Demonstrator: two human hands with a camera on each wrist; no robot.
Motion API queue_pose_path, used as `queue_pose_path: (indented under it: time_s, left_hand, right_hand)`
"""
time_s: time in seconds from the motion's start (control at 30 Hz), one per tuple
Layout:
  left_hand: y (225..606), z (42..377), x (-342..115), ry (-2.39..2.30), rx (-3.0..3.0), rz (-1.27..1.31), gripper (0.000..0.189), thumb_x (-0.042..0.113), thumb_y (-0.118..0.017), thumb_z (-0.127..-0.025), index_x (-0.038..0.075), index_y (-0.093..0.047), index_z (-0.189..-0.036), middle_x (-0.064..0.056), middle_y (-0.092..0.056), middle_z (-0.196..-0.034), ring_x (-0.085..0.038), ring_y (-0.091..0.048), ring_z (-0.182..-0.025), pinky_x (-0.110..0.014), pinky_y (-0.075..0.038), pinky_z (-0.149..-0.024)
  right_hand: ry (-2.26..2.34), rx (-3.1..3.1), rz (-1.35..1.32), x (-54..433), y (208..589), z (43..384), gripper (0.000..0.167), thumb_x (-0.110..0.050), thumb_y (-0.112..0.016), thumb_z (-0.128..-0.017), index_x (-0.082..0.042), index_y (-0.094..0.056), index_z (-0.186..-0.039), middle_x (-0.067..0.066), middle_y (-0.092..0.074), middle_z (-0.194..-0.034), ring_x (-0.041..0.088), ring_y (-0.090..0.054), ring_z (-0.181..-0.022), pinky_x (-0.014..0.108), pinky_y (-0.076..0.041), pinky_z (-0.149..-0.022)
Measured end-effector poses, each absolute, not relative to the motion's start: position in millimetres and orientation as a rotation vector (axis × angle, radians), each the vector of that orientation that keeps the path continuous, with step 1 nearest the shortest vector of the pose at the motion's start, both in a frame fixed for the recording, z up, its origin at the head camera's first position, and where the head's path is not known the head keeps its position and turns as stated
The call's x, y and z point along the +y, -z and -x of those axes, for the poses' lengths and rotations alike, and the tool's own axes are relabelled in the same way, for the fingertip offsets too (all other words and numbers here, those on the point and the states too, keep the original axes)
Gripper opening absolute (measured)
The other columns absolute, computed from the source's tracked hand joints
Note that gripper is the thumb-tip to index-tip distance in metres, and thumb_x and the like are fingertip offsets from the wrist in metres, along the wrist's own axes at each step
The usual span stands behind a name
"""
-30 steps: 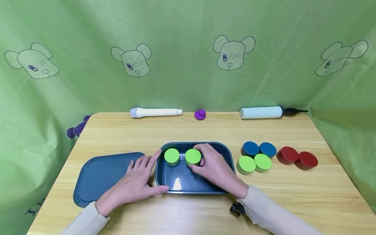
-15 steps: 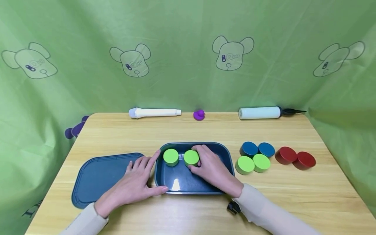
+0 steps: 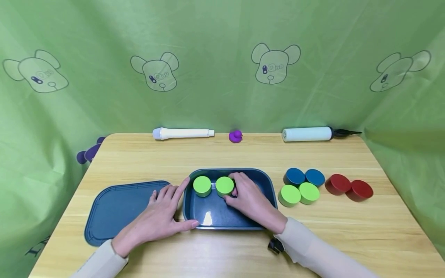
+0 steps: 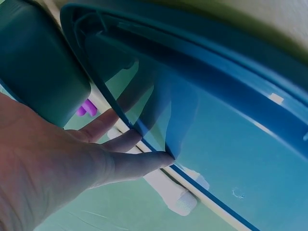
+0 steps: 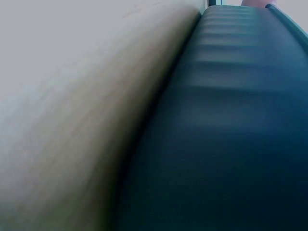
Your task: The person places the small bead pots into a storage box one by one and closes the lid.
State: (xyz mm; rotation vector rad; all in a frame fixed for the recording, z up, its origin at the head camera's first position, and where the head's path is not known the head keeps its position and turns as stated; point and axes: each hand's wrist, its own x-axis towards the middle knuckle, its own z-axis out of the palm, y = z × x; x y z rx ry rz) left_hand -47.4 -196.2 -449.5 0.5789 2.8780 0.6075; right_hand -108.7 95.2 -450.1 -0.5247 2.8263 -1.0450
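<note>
In the head view, a dark blue tray [image 3: 222, 221] holds two bright green discs standing side by side. The left green disc [image 3: 202, 186] is untouched. Around the other green disc [image 3: 224, 186], the thumb and fingers of my right hand [image 3: 255, 204] pinch its right side. My left hand [image 3: 158, 216] is spread out, its index fingertip and thumb at the tray's left end. Its other fingers lie over a flat blue lid [image 3: 119, 210]; in the left wrist view, fingertips meet the edge of that lid [image 4: 231, 144]. The right wrist view shows only the tray's outer wall [image 5: 226, 144] and tabletop.
Right of the tray lie two more green discs [image 3: 289, 195], two blue discs [image 3: 294, 177] and two red discs [image 3: 338, 184]. Along the back edge are a white toy microphone [image 3: 184, 133], a purple rubber duck [image 3: 236, 136] and a pale hand pump [image 3: 307, 133].
My right hand has shifted slightly left with its green disc, closer to the other one. My left hand stays in place. The head view has moved a little.
</note>
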Motion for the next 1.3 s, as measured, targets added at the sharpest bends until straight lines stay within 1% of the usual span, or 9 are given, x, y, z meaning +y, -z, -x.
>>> queue_pose_path:
  time_s: [0.1, 0.23, 0.43, 0.7, 0.93, 1.13, 1.3]
  left_hand:
    - [449.8, 47.7, -195.6, -0.607, 2.879, -0.582, 0.117, 0.088, -0.060, -0.090, 0.028, -0.010, -0.178, -0.021, -0.048, -0.158, -0.051, -0.038, -0.150, -0.087, -0.022, -0.112]
    - [449.6, 47.3, -195.6, -0.605, 2.882, -0.588, 0.118, 0.087, -0.062, -0.090, 0.028, -0.010, -0.178, -0.021, -0.049, -0.157, -0.051, -0.039, -0.149, -0.088, -0.022, -0.112]
    - [449.2, 46.5, -195.9, -0.604, 2.886, -0.594, 0.118, 0.086, -0.062, -0.091, 0.028, -0.008, -0.178, -0.021, -0.049, -0.157, -0.051, -0.039, -0.149, -0.088, -0.022, -0.112]
    - [449.6, 46.6, -195.7, -0.624, 2.873, -0.580, 0.118, 0.086, -0.063, -0.090, 0.030, -0.008, -0.178, -0.021, -0.048, -0.158, -0.051, -0.038, -0.150, -0.088, -0.021, -0.112]
    - [450.5, 46.8, -196.2, -0.637, 2.874, -0.588, 0.117, 0.086, -0.063, -0.091, 0.030, -0.009, -0.178, -0.021, -0.048, -0.158, -0.052, -0.038, -0.150, -0.088, -0.021, -0.112]
    - [451.5, 47.4, -196.5, -0.634, 2.876, -0.596, 0.117, 0.086, -0.062, -0.091, 0.030, -0.008, -0.178, -0.022, -0.048, -0.158, -0.052, -0.038, -0.150, -0.087, -0.021, -0.113]
    - [451.2, 46.7, -196.9, -0.632, 2.881, -0.596, 0.117, 0.086, -0.062, -0.091, 0.030, -0.008, -0.178, -0.022, -0.048, -0.158, -0.052, -0.038, -0.150, -0.087, -0.022, -0.112]
  right_hand:
    - [1.081, 2.824, 0.557, 98.2, 455.1, 110.3, 0.054, -0.010, -0.089, -0.088, 0.006, -0.064, -0.133, 0.007, -0.061, -0.105, 0.013, -0.063, -0.082, 0.029, -0.057, -0.072]
    - [1.125, 2.794, 0.545, 98.8, 454.9, 110.7, 0.052, -0.008, -0.088, -0.088, 0.007, -0.064, -0.133, 0.009, -0.063, -0.110, 0.012, -0.066, -0.083, 0.028, -0.059, -0.073]
    - [1.132, 2.761, 0.466, 95.7, 449.6, 109.9, 0.051, -0.005, -0.088, -0.090, 0.005, -0.065, -0.135, 0.009, -0.064, -0.114, 0.012, -0.067, -0.085, 0.028, -0.059, -0.076]
    - [1.207, 2.734, 0.462, 99.2, 445.1, 106.9, 0.049, -0.005, -0.088, -0.090, 0.002, -0.066, -0.133, 0.009, -0.066, -0.120, 0.012, -0.069, -0.087, 0.028, -0.060, -0.078]
    - [1.205, 2.737, 0.481, 103.8, 444.2, 105.5, 0.051, -0.009, -0.088, -0.091, 0.001, -0.065, -0.135, 0.010, -0.066, -0.123, 0.012, -0.071, -0.088, 0.033, -0.061, -0.081]
    - [1.197, 2.732, 0.519, 109.4, 440.9, 101.3, 0.057, -0.018, -0.092, -0.090, -0.001, -0.065, -0.137, 0.009, -0.067, -0.124, 0.013, -0.070, -0.091, 0.034, -0.061, -0.082]
    - [1.214, 2.736, 0.554, 114.8, 436.9, 98.3, 0.059, -0.021, -0.092, -0.090, -0.001, -0.065, -0.138, 0.009, -0.069, -0.125, 0.014, -0.071, -0.092, 0.034, -0.061, -0.083]
